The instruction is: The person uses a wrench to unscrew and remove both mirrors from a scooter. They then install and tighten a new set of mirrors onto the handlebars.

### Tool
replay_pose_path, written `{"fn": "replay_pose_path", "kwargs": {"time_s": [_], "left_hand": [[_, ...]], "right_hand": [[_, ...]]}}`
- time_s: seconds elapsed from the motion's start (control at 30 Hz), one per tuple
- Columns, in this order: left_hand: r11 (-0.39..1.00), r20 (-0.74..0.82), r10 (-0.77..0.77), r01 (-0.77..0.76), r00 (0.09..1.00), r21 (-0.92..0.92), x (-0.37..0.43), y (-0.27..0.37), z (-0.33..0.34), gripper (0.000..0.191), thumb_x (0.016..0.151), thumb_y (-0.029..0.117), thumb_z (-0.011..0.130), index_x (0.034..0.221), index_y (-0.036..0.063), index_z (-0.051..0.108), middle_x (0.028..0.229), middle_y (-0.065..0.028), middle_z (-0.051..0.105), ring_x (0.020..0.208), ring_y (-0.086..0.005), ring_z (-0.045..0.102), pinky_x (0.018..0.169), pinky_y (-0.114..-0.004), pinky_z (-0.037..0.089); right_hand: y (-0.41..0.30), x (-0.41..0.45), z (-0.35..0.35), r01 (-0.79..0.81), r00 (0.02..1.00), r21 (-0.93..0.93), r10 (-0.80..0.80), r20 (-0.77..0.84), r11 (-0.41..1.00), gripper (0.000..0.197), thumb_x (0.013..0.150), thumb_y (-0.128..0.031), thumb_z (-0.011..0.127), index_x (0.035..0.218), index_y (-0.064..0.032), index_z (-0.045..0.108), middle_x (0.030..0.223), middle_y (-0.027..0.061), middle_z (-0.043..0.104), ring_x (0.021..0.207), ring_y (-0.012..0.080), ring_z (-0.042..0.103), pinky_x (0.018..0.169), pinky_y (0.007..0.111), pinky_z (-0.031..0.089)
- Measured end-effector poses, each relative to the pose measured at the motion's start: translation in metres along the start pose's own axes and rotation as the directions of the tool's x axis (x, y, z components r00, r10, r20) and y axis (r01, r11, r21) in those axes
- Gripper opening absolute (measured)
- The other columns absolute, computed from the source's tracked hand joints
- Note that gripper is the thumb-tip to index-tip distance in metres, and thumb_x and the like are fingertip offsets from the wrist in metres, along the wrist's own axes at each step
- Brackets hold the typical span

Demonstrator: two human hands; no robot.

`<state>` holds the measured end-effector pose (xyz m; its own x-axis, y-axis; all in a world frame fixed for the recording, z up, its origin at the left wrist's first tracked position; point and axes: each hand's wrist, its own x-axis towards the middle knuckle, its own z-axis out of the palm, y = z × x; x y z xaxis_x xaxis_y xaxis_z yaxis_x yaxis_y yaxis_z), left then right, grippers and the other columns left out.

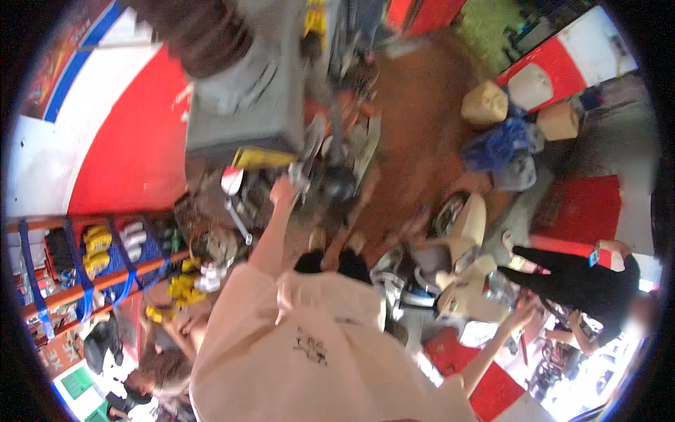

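My left hand [283,191] reaches forward to a shiny metal part [299,178] beside the front of a grey bench [240,121]. Blur hides whether the fingers grip that part or only touch it. A spanner [238,222] lies to the left of this hand, and a yellow strip [263,158] runs along the bench's near edge. Just right of the hand is a dark rounded object [337,182]. My right hand [522,315] is stretched far out to the right, near beige motor-scooter body panels [469,295]. Its fingers are too blurred to read.
Plastic jerrycans [485,103] and a blue container [498,143] stand on the right. An orange shelf rack [84,295] with boxed and wrapped goods is at left. One person in dark clothes [585,279] is at right; other people [163,369] are at lower left.
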<state>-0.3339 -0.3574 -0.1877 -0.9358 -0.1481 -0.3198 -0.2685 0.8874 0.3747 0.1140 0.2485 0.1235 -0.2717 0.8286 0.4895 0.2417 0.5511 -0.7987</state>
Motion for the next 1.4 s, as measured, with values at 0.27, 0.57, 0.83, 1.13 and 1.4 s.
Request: {"fn": "replay_pose_path", "kwargs": {"time_s": [0.27,0.57,0.83,1.13,1.4], "left_hand": [[0.926,0.102,-0.372,0.376,0.923,-0.023,0.011,0.022,-0.016,0.067,0.077,0.057,0.065,0.122,0.0071,0.059,0.116,-0.0167,0.067,0.108,-0.0402,0.062,0.091,-0.047,0.048],[0.96,0.006,-0.267,0.267,0.964,-0.085,0.018,0.053,-0.041,0.076,0.071,0.048,0.071,0.13,0.0023,0.055,0.13,-0.0226,0.059,0.119,-0.0416,0.057,0.1,-0.047,0.046],[0.701,-0.194,-0.153,-0.032,0.969,-0.712,0.013,0.032,-0.06,0.034,0.089,0.034,0.059,0.102,0.0035,0.064,0.1,-0.0087,0.063,0.091,-0.0258,0.057,0.087,-0.039,0.044],[-0.038,0.562,0.306,0.599,0.769,-0.8,-0.221,0.057,-0.047,0.015,0.085,0.02,0.051,0.093,0.0073,0.05,0.084,-0.0124,0.063,0.057,-0.0273,0.061,0.051,-0.037,0.052],[-0.307,0.557,0.686,0.881,0.467,-0.36,-0.326,0.084,-0.053,0.019,0.092,0.022,0.05,0.102,0.0087,0.058,0.067,-0.0003,0.042,0.041,-0.0124,0.037,0.042,-0.03,0.033]], "right_hand": [[0.106,-0.015,-0.107,-0.199,0.962,-0.07,0.181,-0.203,0.978,0.051,0.105,-0.041,0.042,0.086,0.0018,0.062,0.081,0.0078,0.06,0.078,0.02,0.053,0.077,0.036,0.045],[0.073,-0.027,-0.089,-0.337,0.931,-0.205,0.292,-0.22,0.919,0.052,0.106,-0.041,0.037,0.091,0.0013,0.063,0.087,0.0103,0.062,0.081,0.0213,0.053,0.081,0.037,0.043],[0.07,-0.017,-0.059,-0.24,0.945,-0.152,0.195,-0.261,0.959,0.05,0.107,-0.036,0.035,0.09,0.0017,0.063,0.084,0.0123,0.065,0.079,0.0236,0.058,0.081,0.038,0.045],[0.094,-0.016,-0.062,-0.297,0.908,0.113,0.317,-0.274,0.948,0.037,0.106,-0.031,0.041,0.092,-0.0012,0.058,0.085,0.0096,0.063,0.08,0.0178,0.059,0.076,0.033,0.049],[0.086,-0.017,-0.061,-0.275,0.94,-0.293,0.192,-0.284,0.915,0.045,0.105,-0.036,0.041,0.09,-0.0011,0.065,0.085,0.0097,0.065,0.077,0.0192,0.057,0.076,0.035,0.046]]}}
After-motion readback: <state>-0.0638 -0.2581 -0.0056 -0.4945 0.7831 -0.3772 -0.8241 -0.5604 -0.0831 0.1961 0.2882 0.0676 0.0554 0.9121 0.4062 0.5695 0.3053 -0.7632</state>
